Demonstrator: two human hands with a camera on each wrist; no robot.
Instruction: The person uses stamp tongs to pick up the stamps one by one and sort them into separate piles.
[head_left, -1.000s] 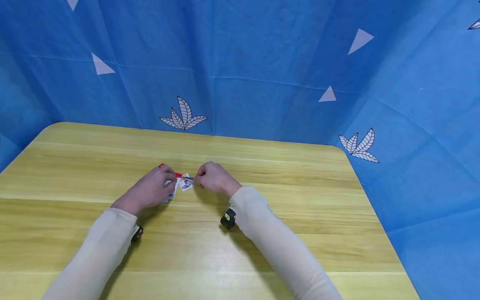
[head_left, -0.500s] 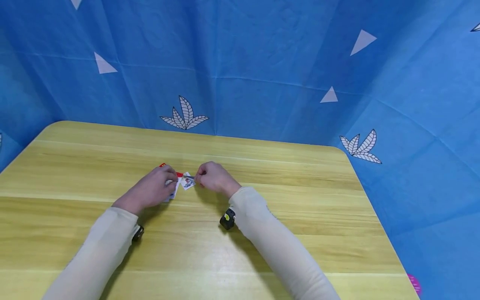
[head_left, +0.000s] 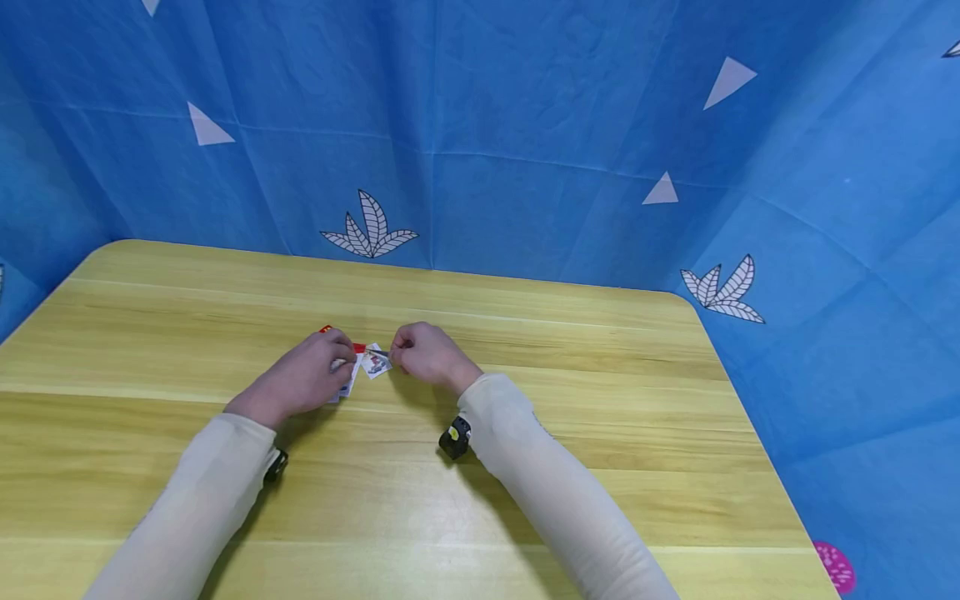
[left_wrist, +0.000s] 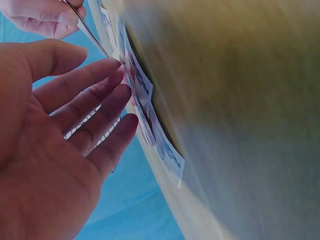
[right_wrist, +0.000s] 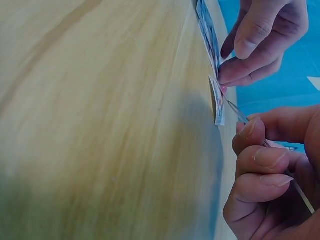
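My right hand (head_left: 431,357) pinches slim metal tweezers (right_wrist: 238,112) between thumb and fingers, the tips pointing left. Those tips meet the upper part of a small white picture card (head_left: 377,364), which has a coloured figure printed on it. With fingers nearly straight, my left hand (head_left: 307,371) rests its fingertips on more picture cards (left_wrist: 167,150) that lie overlapping on the table. Something flat and red (head_left: 359,348) shows between the left fingers and the small card; the rest of it is hidden under the hand.
A light wooden table (head_left: 570,358) spreads around both hands. Blue cloth (head_left: 480,125) with white triangles and leaf prints hangs behind it and on the right. A small black device (head_left: 454,438) sits at my right wrist.
The small card has turned slightly at the tweezer tips. Both hands keep nearly the same places, while the head view has shifted a little.
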